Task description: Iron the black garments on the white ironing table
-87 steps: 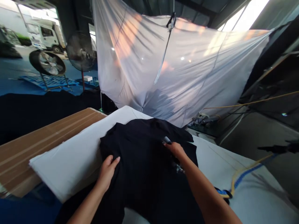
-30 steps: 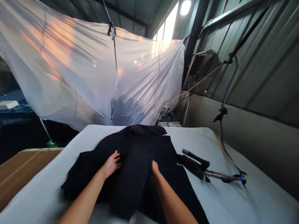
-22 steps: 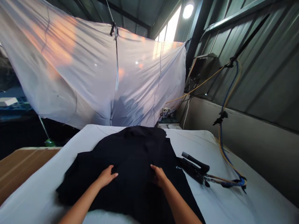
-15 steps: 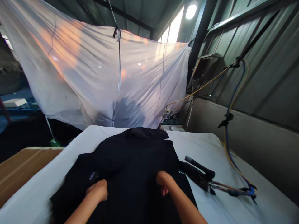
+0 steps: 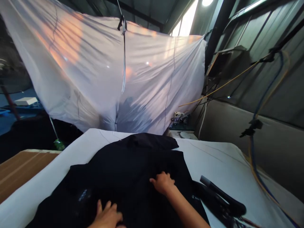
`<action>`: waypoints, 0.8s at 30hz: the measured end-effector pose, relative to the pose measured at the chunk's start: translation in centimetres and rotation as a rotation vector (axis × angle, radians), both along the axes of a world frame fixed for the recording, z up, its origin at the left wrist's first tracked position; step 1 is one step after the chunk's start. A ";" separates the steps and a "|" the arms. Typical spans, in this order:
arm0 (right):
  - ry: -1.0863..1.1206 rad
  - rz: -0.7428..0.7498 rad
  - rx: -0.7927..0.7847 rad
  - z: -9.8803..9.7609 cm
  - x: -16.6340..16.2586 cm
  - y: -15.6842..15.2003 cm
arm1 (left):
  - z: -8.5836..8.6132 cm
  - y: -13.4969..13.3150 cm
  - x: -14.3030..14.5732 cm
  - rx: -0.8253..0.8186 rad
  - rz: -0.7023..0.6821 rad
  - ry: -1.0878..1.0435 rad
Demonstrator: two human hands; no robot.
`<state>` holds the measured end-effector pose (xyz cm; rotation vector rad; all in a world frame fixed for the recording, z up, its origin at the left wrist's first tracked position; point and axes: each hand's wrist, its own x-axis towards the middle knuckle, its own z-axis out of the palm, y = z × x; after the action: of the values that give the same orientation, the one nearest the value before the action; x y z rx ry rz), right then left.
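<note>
A black garment (image 5: 133,171) lies spread over the white-covered table, with a small pale print or label on its left part. My left hand (image 5: 108,215) rests on the lower middle of the cloth, fingers spread, its wrist cut off by the bottom edge. Farther up and to the right, my right hand (image 5: 163,182) touches the fabric with its fingers apart. Neither hand grips anything. Right of the garment sits what looks like a black steam iron (image 5: 220,199), its handle facing up and its lower part dark and partly out of frame.
Hose and cables (image 5: 253,152) hang from above down to the iron along the right. The white table cover (image 5: 213,158) runs back to a white hanging sheet (image 5: 142,79). A cardboard box (image 5: 26,167) stands at the left, and a metal wall rises at the right.
My hands have opened from a curled shape to spread fingers on the garment. The left moved down and slightly right in view. The view shifted, bringing the iron lower and farther right.
</note>
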<state>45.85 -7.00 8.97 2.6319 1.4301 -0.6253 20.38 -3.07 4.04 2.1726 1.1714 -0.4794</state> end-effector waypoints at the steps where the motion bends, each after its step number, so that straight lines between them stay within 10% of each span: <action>1: -0.035 0.010 0.016 0.3 0.4 0.7 | 0.0 1.3 -0.4 0.021 0.046 -0.127; 7: -0.098 0.575 0.212 -1.7 0.9 4.6 | -0.2 7.7 -5.8 -0.035 0.197 -0.285; 11: -0.052 0.643 0.080 -2.8 -0.7 5.7 | -0.7 8.0 -9.7 -0.285 0.178 -0.313; 15: -0.061 0.674 0.077 2.4 -1.7 4.6 | 0.6 7.0 -10.2 -0.061 0.186 -0.213; 20: -0.272 0.663 0.455 12.2 -2.9 -0.5 | 3.8 7.4 -7.8 0.308 0.074 -0.404; 24: -0.397 0.537 0.636 13.3 -4.1 -2.2 | 2.5 8.2 -6.1 0.513 0.159 -0.287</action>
<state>41.76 -9.25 22.22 2.3271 2.3127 0.4502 14.27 5.17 6.57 2.4324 1.3952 0.2264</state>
